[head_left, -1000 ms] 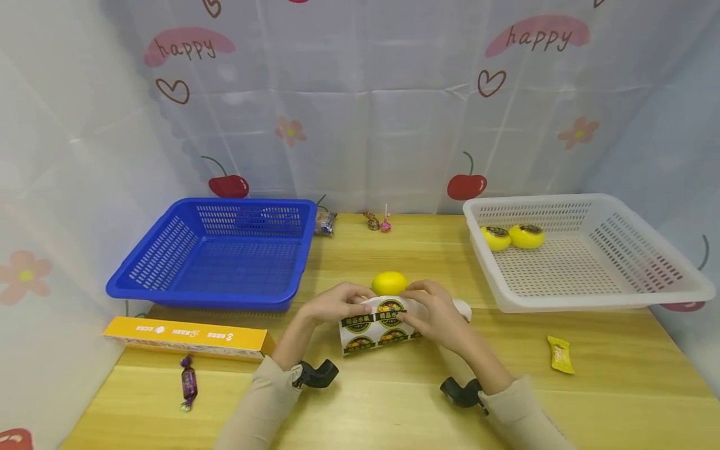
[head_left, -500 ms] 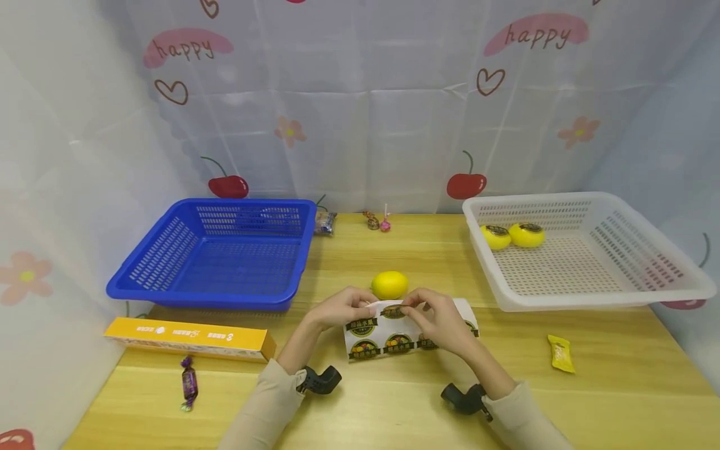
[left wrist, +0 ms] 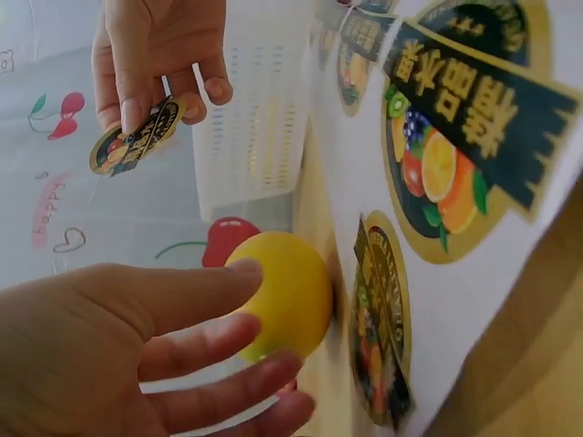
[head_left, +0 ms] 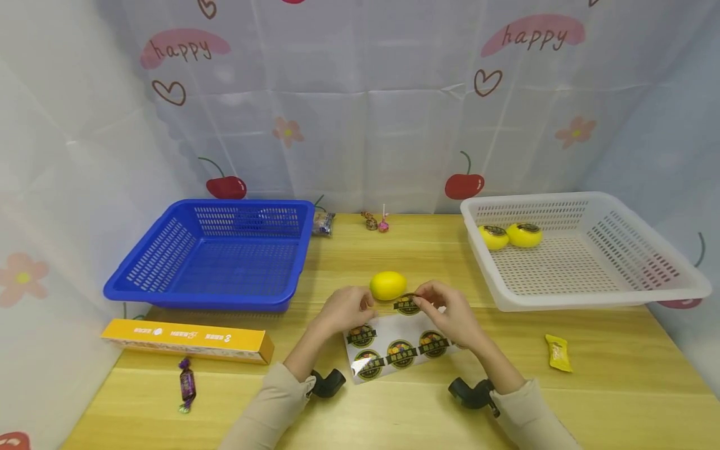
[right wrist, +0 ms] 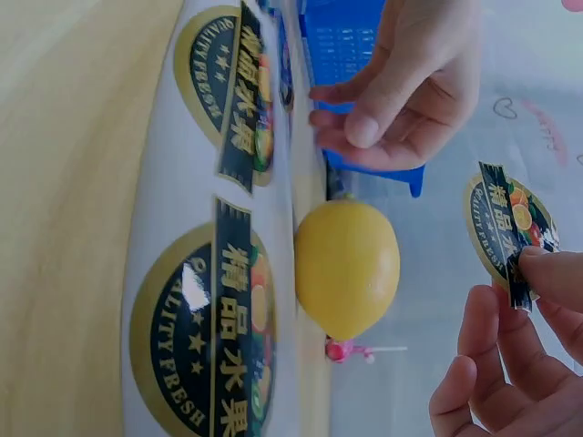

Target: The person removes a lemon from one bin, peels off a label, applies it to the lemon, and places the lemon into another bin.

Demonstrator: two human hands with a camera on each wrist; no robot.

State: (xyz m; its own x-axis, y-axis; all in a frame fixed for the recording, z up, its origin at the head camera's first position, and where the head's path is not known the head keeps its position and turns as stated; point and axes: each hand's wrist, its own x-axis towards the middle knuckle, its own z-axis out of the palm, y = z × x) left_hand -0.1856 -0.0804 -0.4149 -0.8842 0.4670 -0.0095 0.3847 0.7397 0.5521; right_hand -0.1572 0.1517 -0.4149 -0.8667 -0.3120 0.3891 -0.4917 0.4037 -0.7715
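Observation:
Between thumb and fingertips, my right hand (head_left: 452,315) pinches a round black-and-gold sticker (head_left: 406,305) with a banner of characters, held above the table. My left hand (head_left: 344,311) holds nothing; its fingers are loosely bent in the left wrist view, near the lemon (left wrist: 290,296). Below both hands lies a white sheet of stickers (head_left: 388,327), printed with several of the same fruit labels. A yellow lemon (head_left: 388,285) rests on the table just behind the sheet; no label shows on its visible side.
A white basket (head_left: 604,302) at the right holds two lemons (head_left: 524,235) bearing dark labels. At the left stands a blue basket (head_left: 225,300), with an orange box (head_left: 185,337) and purple candy (head_left: 187,384) before it. A yellow candy (head_left: 558,353) lies at the right; a lollipop (head_left: 384,225) is at the back.
The sticker has come off the sheet into my right hand. My left hand has let go of the sheet, which now lies flatter and nearer the front.

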